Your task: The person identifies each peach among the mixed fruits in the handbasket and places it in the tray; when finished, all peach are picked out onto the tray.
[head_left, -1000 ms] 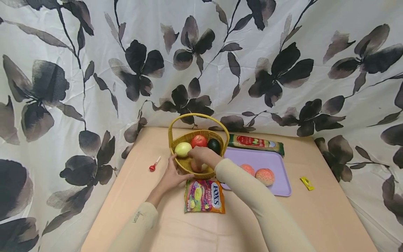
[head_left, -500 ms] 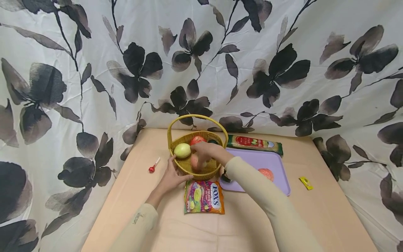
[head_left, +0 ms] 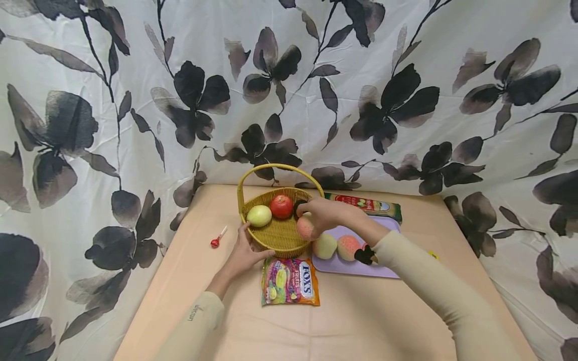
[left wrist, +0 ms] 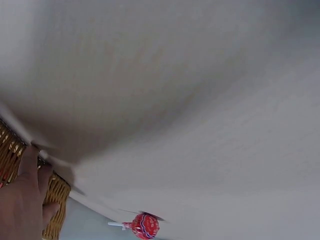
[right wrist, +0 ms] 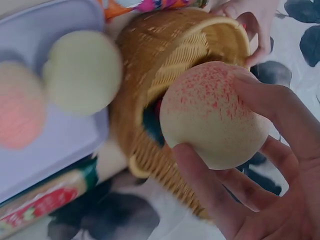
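My right hand (head_left: 327, 213) holds a peach (head_left: 306, 226) at the right rim of the yellow wicker basket (head_left: 277, 234). In the right wrist view, thumb and fingers curl around this pale, red-speckled peach (right wrist: 215, 115). My left hand (head_left: 241, 253) grips the basket's front-left rim, thumb along the front; the left wrist view shows its fingers over the wicker edge (left wrist: 57, 200). Inside the basket lie a pale yellow-green fruit (head_left: 259, 216), a red round fruit (head_left: 281, 206) and a dark oval fruit (head_left: 298, 206), partly hidden by my right hand.
Right of the basket, a lilac tray (head_left: 334, 268) bears a pale peach (head_left: 325, 246) and a pinker peach (head_left: 348, 247); my forearm hides part of it. Behind lies a long green-and-red packet (head_left: 377, 206). A FOX'S candy bag (head_left: 290, 282) lies in front, a red lollipop (head_left: 215, 242) at left.
My right hand has lifted the peach from the basket's floor and moved right to the rim, uncovering the red fruit and the wicker bottom. The left hand stays on the basket.
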A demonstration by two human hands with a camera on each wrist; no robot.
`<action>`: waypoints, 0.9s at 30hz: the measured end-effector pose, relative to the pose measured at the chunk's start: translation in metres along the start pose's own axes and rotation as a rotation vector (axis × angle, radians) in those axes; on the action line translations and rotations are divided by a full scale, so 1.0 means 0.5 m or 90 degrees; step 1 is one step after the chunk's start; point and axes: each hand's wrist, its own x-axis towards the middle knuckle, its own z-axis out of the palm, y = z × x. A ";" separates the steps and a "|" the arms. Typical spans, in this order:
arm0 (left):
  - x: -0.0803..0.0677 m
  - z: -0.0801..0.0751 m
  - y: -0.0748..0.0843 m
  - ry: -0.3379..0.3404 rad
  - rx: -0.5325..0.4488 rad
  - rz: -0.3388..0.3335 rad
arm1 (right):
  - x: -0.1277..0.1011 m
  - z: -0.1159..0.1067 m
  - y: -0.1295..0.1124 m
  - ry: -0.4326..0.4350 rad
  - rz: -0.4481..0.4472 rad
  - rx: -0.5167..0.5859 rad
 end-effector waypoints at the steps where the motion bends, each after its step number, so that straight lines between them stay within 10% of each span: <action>1: 0.001 -0.001 -0.001 0.001 -0.001 0.001 | -0.014 -0.003 0.008 0.002 0.002 0.006; 15: -0.002 -0.004 -0.007 0.007 0.006 0.003 | -0.193 0.002 0.212 0.055 0.132 0.032; 27: 0.000 -0.001 -0.004 0.005 0.008 -0.001 | -0.293 0.063 0.315 -0.045 0.323 0.175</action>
